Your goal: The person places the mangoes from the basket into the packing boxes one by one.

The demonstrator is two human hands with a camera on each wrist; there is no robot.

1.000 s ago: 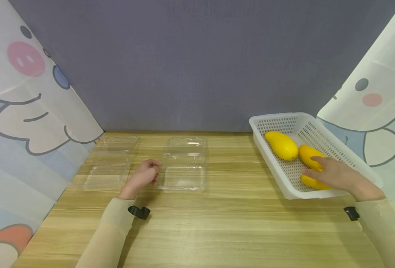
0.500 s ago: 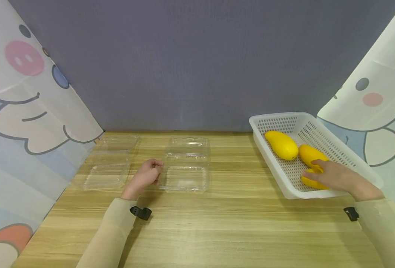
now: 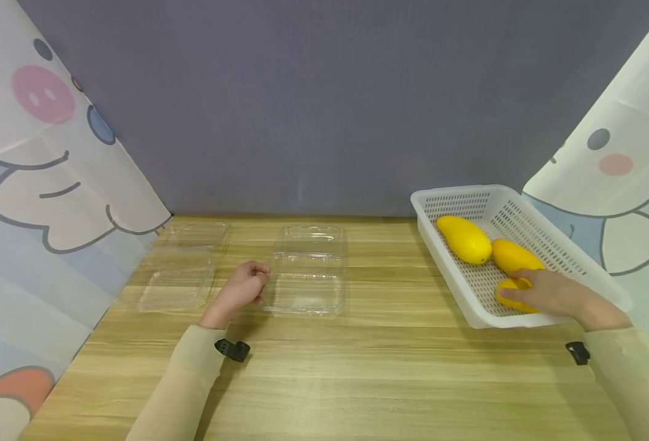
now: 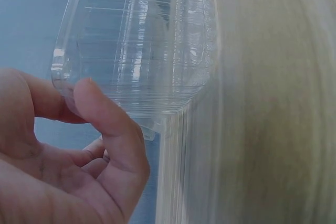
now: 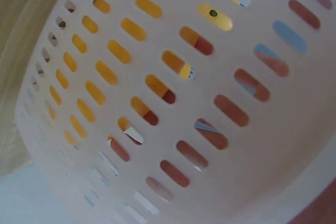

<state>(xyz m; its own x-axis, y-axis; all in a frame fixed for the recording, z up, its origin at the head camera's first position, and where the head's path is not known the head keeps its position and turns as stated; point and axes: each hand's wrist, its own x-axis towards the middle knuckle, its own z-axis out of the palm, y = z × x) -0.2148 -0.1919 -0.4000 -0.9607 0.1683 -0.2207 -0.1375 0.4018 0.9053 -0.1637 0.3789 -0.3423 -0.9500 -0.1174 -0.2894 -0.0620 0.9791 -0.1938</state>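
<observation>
In the head view my left hand (image 3: 240, 288) is at the left edge of an open clear plastic clamshell box (image 3: 305, 295). The left wrist view shows thumb and forefinger pinching the rim of that box (image 4: 134, 45). Over on the right, my right hand (image 3: 558, 295) reaches into a white slotted basket (image 3: 447, 264) and grips the nearest yellow mango (image 3: 513, 299), partly covering it. Two other mangoes, one farther left (image 3: 464, 240) and one just behind (image 3: 514, 255), lie beside it. In the right wrist view the basket wall (image 5: 273, 158) hides most of the hand; yellow shows through its slots.
A second open clear clamshell box (image 3: 178, 285) lies on the wooden table (image 3: 357, 380), left of my left hand. A grey panel (image 3: 302, 122) stands at the back. Cartoon-printed sheets (image 3: 76, 202) flank the table on both sides.
My left hand and the clamshell box have shifted slightly right, a little less in the last half second. My right hand has settled lower round the nearest mango. The other mangoes stay put.
</observation>
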